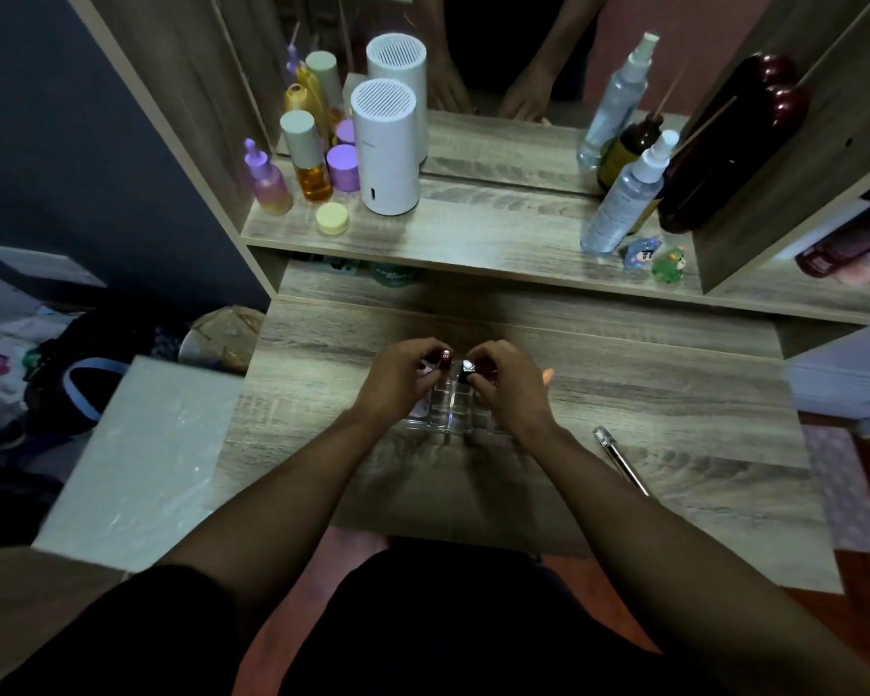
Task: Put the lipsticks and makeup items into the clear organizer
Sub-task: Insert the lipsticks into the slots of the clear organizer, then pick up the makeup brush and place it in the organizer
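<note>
- Clear organizer (448,416) sits mid-desk, both hands above it
- Left hand (398,379) curled, fingers pinching a red-capped lipstick (445,359) over the organizer's left side
- Right hand (506,381) curled around a dark, silver-topped lipstick (467,368) over its right side
- Slim silver makeup stick (621,459) lies right of the organizer, well apart

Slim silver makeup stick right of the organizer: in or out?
Out. The silver stick lies flat on the desk, right of the clear organizer, apart from both hands.
</note>
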